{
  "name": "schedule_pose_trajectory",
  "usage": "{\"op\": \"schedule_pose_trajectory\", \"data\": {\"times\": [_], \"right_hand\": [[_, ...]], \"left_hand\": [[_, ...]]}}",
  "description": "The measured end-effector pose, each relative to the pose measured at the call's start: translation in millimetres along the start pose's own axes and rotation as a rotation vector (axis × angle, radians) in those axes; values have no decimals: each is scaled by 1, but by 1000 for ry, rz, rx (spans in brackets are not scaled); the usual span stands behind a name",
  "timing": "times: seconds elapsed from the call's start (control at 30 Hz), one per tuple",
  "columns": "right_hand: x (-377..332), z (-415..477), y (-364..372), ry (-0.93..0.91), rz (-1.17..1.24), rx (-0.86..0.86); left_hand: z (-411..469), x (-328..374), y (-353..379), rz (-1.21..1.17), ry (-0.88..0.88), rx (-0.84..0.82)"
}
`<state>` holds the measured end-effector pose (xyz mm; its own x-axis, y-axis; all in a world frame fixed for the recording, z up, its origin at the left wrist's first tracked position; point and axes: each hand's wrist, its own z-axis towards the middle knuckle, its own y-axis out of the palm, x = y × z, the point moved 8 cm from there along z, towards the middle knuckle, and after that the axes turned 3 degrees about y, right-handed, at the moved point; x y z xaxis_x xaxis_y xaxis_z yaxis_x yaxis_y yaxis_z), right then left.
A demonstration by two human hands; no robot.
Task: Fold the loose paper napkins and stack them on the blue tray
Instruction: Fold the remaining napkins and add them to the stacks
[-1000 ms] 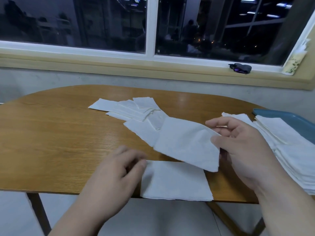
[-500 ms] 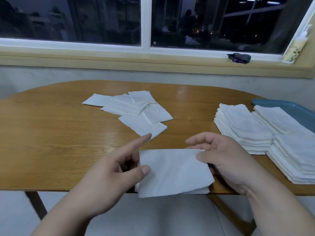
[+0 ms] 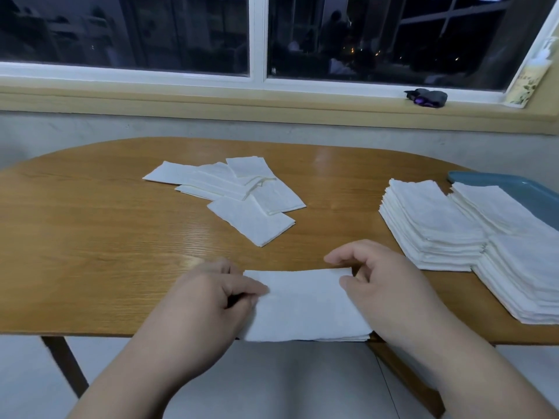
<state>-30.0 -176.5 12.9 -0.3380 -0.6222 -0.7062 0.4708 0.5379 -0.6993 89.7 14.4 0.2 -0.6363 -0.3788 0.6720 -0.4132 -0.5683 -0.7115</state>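
A white paper napkin lies at the near edge of the wooden table, on top of a thin pile of others. My left hand pinches its left edge between thumb and fingers. My right hand pinches its upper right corner. Several loose napkins lie scattered at the table's middle. At the right, two tall stacks of folded napkins sit beside and partly on the blue tray.
A window sill runs behind the table with a small dark object on it. A table leg shows below the near left edge. Bare wood lies to the left of the loose napkins.
The napkin carried in my right hand has come down onto the near pile. Both hands have closed on its edges, and the view has tilted down slightly.
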Motion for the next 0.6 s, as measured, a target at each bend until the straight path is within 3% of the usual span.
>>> {"op": "schedule_pose_trajectory", "data": {"times": [0.1, 0.23, 0.6], "right_hand": [[1, -2, 1, -50, -126, 30], [-1, 15, -8, -5, -110, 73], [-25, 147, 32, 152, -336, 46]], "left_hand": [[0, 0, -1, 30, 6, 41], [-2, 1, -4, 78, 10, 54], [-2, -22, -22, 73, -54, 86]]}}
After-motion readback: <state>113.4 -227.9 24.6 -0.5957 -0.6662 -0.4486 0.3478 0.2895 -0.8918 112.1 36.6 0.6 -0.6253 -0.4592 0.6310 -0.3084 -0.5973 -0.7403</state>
